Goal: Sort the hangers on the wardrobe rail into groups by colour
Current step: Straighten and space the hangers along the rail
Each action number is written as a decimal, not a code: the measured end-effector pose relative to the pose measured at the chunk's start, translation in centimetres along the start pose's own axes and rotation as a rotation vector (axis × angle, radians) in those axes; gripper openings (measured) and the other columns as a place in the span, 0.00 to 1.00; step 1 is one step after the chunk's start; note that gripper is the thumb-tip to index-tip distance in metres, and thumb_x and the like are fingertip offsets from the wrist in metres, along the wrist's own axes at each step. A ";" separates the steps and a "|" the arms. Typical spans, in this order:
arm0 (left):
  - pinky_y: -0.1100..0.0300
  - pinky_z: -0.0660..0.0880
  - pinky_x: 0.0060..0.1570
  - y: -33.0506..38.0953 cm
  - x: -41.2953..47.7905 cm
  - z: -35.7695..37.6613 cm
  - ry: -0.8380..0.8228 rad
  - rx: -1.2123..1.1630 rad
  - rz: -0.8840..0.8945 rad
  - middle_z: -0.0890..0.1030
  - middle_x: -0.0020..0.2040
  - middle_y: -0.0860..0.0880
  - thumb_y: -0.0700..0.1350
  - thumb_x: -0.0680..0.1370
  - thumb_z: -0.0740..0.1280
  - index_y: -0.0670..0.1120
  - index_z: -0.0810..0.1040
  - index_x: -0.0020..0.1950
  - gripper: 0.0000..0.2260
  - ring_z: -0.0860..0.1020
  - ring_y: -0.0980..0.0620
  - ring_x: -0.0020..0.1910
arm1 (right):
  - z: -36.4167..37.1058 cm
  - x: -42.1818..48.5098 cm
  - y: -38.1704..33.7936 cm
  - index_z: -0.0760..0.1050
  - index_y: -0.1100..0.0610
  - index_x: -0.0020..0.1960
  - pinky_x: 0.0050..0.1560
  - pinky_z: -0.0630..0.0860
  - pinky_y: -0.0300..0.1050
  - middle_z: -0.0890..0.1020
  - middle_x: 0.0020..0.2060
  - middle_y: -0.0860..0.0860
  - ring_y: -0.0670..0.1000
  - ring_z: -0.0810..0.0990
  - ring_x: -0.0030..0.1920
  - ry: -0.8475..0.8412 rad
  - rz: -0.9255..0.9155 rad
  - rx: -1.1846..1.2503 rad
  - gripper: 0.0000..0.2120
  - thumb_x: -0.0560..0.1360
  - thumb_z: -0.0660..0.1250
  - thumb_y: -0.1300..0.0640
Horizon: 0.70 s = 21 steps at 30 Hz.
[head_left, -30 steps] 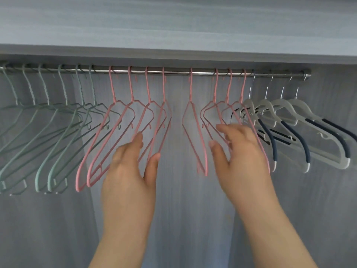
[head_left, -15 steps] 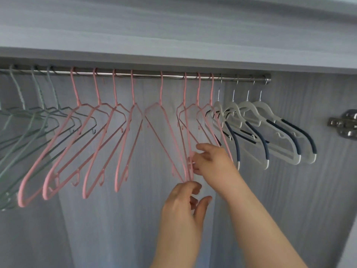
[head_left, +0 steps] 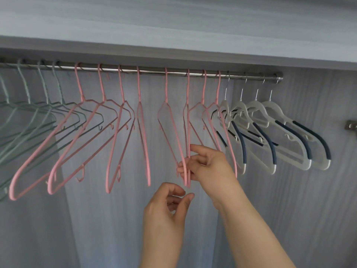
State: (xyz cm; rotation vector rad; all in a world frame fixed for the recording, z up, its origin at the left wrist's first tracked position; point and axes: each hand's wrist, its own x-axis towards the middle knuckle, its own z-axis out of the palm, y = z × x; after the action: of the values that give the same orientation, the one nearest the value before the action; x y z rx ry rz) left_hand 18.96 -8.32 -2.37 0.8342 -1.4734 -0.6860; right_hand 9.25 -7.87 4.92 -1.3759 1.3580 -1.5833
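Right hand (head_left: 209, 167) pinches thin pink wire hangers (head_left: 186, 151); left hand (head_left: 166, 209) loosely curled, holds nothing.

Your right hand (head_left: 207, 167) sits centre frame, forearm running down to lower right corner, wrist bent, back of hand toward you. Its fingers (head_left: 195, 159) curl and pinch lower ends of two pink hangers (head_left: 187, 171), thumb on top. Your left hand (head_left: 166, 211) hangs just below it, lower centre, forearm rising from bottom edge. Fingers loosely curled, thumb tip near fingertips, holding nothing, just apart from right hand.
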 end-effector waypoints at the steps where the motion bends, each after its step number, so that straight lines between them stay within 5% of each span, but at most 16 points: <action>1: 0.75 0.70 0.32 0.0 0.0 0.0 0.003 0.000 -0.002 0.80 0.34 0.50 0.38 0.68 0.72 0.46 0.74 0.34 0.08 0.78 0.57 0.35 | 0.0 0.0 0.0 0.69 0.60 0.66 0.40 0.81 0.36 0.80 0.35 0.52 0.45 0.82 0.33 -0.010 -0.001 0.012 0.18 0.77 0.59 0.69; 7: 0.74 0.70 0.32 -0.2 -0.3 -0.2 0.018 0.018 -0.016 0.80 0.38 0.55 0.40 0.68 0.73 0.48 0.74 0.32 0.09 0.78 0.58 0.34 | 0.6 0.1 0.3 0.64 0.61 0.70 0.36 0.80 0.31 0.79 0.34 0.52 0.39 0.80 0.26 -0.041 0.029 0.056 0.23 0.76 0.61 0.70; 21: 0.74 0.67 0.27 0.5 -1.1 -1.4 0.082 0.023 -0.017 0.78 0.28 0.55 0.43 0.67 0.74 0.48 0.73 0.29 0.11 0.74 0.58 0.25 | 1.0 -0.4 -0.2 0.64 0.58 0.70 0.38 0.78 0.32 0.78 0.39 0.50 0.42 0.80 0.32 0.007 0.018 -0.027 0.19 0.79 0.57 0.65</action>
State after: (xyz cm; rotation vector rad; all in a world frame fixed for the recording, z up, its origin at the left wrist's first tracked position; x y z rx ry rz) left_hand 20.26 -7.04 -2.47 0.8829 -1.4046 -0.6414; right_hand 10.33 -7.72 4.96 -1.3717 1.3969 -1.5652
